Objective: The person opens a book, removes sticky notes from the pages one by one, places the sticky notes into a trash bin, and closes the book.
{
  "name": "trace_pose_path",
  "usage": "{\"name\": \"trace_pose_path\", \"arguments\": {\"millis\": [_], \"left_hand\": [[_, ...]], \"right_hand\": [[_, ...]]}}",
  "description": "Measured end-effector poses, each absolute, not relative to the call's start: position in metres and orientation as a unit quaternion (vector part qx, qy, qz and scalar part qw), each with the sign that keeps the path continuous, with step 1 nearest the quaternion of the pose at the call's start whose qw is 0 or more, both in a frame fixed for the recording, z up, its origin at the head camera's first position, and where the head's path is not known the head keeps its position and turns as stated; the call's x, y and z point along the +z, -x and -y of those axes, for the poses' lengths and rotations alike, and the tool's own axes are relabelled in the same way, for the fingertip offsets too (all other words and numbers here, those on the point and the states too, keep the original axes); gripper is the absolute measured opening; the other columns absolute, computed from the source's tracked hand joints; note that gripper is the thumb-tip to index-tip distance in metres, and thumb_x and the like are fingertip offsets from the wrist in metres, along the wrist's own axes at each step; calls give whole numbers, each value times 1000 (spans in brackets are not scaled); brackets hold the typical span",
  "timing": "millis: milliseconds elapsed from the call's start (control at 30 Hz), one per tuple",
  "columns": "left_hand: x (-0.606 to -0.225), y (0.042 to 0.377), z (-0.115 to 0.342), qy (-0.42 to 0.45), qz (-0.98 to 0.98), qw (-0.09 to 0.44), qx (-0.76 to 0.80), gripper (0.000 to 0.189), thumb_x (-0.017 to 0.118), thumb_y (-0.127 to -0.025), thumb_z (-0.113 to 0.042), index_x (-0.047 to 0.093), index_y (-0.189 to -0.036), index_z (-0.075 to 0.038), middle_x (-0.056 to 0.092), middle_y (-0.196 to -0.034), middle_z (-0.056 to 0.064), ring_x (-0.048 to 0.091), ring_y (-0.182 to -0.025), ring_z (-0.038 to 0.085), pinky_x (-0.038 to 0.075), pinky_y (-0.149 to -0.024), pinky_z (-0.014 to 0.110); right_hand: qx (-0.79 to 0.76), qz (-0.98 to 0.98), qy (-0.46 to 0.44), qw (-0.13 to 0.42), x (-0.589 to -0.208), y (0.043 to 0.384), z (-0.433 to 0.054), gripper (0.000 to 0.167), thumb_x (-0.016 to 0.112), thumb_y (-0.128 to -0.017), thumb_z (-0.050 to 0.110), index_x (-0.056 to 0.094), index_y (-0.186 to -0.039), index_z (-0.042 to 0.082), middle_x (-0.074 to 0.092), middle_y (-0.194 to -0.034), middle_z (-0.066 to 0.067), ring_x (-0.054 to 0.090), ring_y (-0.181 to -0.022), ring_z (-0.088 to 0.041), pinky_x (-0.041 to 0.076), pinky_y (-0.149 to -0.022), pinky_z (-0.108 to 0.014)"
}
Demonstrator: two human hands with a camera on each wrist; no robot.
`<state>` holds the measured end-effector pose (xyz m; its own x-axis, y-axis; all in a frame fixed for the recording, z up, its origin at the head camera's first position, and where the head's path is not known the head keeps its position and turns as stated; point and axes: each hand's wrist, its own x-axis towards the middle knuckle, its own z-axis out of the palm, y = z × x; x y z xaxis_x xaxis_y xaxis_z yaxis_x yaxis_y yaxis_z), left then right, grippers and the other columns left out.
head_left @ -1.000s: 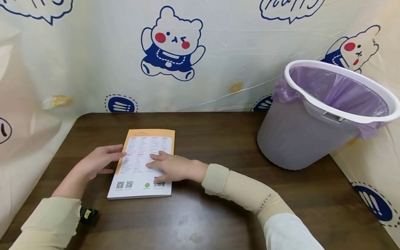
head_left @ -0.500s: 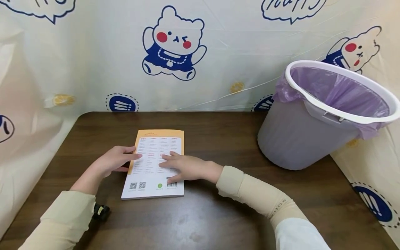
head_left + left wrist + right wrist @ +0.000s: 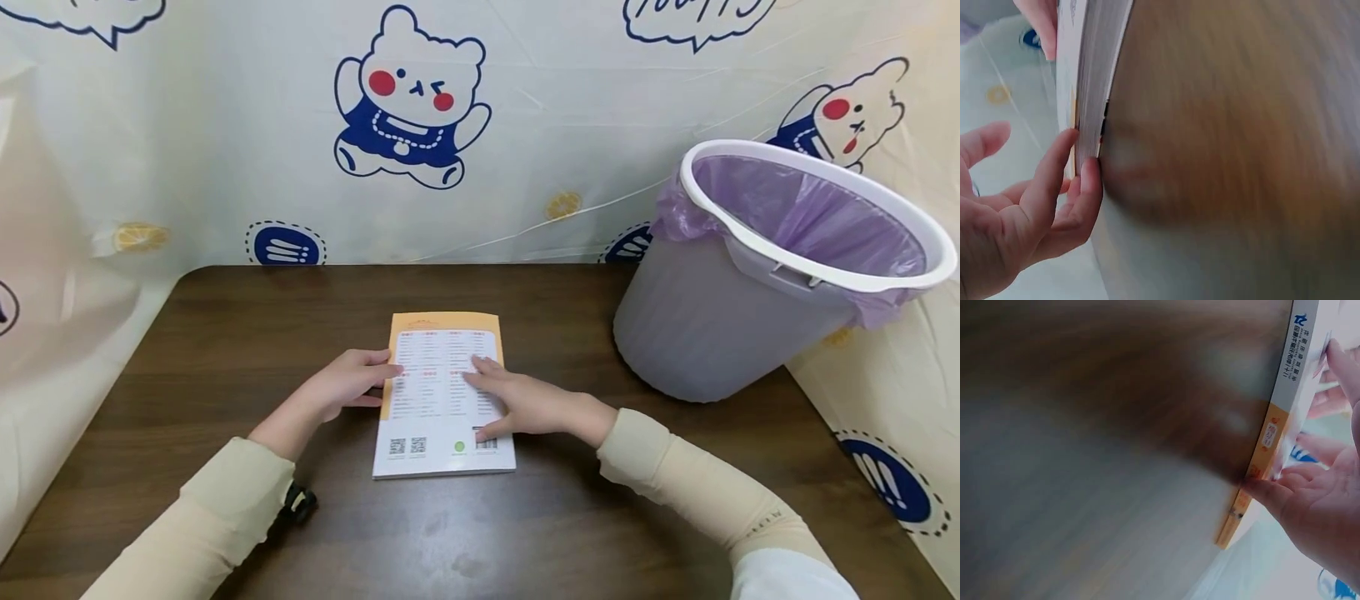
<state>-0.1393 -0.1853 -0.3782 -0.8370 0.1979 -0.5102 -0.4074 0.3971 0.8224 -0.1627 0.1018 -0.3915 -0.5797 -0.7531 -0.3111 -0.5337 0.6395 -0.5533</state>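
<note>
A paperback book (image 3: 435,400) lies flat on the brown table, its orange and white cover up, with printed columns, two QR codes and a barcode. My left hand (image 3: 348,385) is at the book's left side, fingertips against the page edges (image 3: 1094,81) in the left wrist view. Over the right part of the cover spreads my right hand (image 3: 536,402). In the right wrist view, one finger of that hand (image 3: 1329,487) touches the printed spine (image 3: 1269,431). Fingers of both hands are extended rather than wrapped round the book.
A grey waste bin (image 3: 712,325) with a white rim and purple liner stands at the back right of the table (image 3: 562,533). A cartoon-printed cloth (image 3: 525,133) hangs behind and along the sides. A small black device (image 3: 300,502) sits at my left wrist.
The book has slid right across the table, from left of the middle to near the middle. Both hands have travelled along with it, keeping their places at its sides.
</note>
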Motion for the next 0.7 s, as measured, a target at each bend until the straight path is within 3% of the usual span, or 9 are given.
{"name": "trace_pose_path", "arguments": {"millis": [300, 567, 700], "left_hand": [[-384, 144, 149, 66, -776, 266, 568, 66, 55, -106, -20, 25, -158, 8, 39, -156, 26, 45, -138, 36, 50, -102, 48], [-385, 145, 145, 71, -762, 267, 586, 60, 53, -107, -20, 33, -156, 7, 49, -148, 24, 50, -132, 36, 51, -100, 46], [-384, 143, 146, 79, -750, 263, 602, 58, 52, -107, -20, 35, -154, 9, 48, -147, 25, 48, -130, 37, 52, -100, 46]], "right_hand": [[-183, -917, 249, 254, -392, 177, -143, 100, 71, -96, 47, 14, -162, -1, 5, -170, -16, 4, -156, -32, 14, -123, -47], [-232, -913, 165, 291, -394, 185, -142, 89, 66, -100, 44, 21, -161, -1, 6, -168, -23, 2, -155, -38, 14, -121, -56], [-393, -870, 119, 273, -396, 182, -136, 80, 70, -99, 25, 26, -160, -2, 41, -157, -24, 40, -144, -35, 30, -117, -52]]}}
